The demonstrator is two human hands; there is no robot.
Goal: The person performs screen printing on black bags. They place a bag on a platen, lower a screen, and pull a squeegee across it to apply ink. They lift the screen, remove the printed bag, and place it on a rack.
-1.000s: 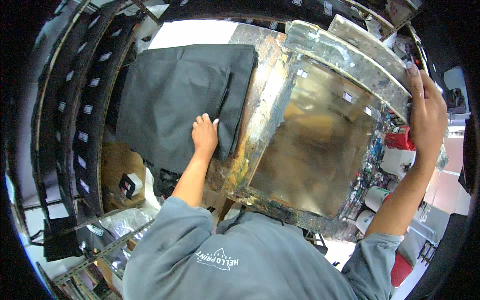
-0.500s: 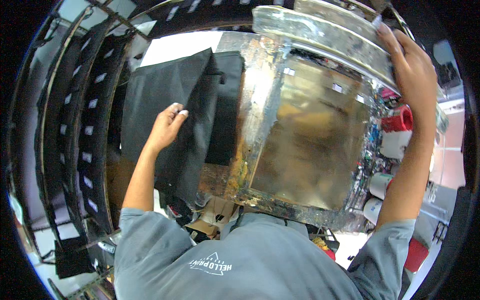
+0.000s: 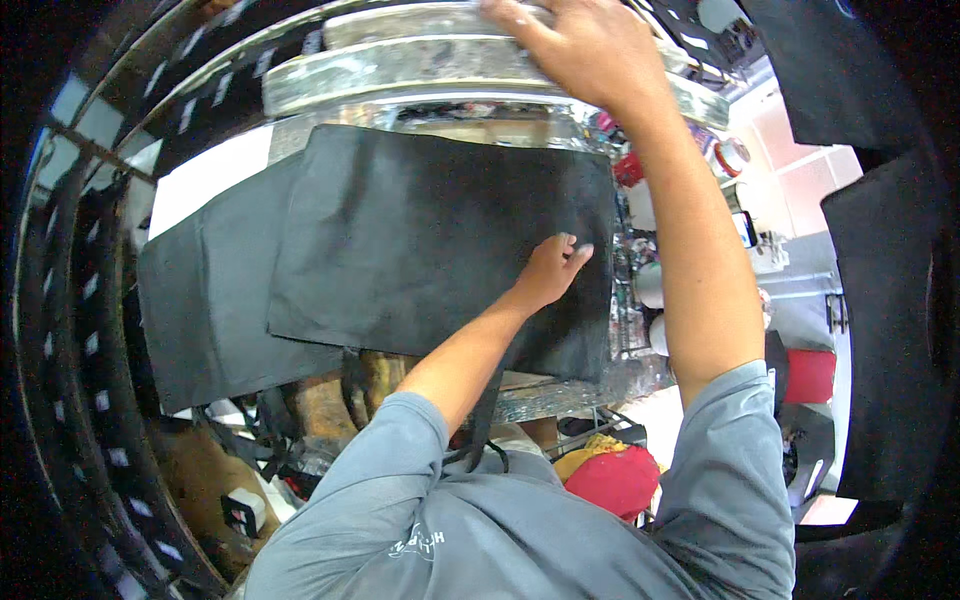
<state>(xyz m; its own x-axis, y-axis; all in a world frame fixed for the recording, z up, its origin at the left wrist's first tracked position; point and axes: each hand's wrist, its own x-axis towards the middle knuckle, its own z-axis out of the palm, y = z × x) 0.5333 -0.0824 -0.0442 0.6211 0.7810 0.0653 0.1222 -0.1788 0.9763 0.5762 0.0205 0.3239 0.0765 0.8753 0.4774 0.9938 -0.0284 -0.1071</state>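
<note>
Over the work board (image 3: 545,400) a flat black fabric bag (image 3: 430,240) is spread, with a strap hanging at its near edge. My left hand (image 3: 550,275) is at the bag's right part, fingers curled in and closed on the fabric; the exact pinch is hard to see. Beneath its left end lies another black fabric bag (image 3: 225,290). At the far side my right hand (image 3: 600,55) reaches over a raised, paint-smeared frame (image 3: 400,72) and grips its upper edge; some fingertips are cut off by the picture's top.
A white sheet (image 3: 205,185) shows beyond the bags at left. Racks of black pieces (image 3: 95,400) line the left side. Pots, including a red one (image 3: 628,170), crowd the board's right edge. A red and yellow bundle (image 3: 615,480) sits below the near edge.
My left hand has moved right, carrying the black bag from the left pile onto the board, whose shiny surface is now mostly covered. My right hand stays at the frame. The view has turned rightward.
</note>
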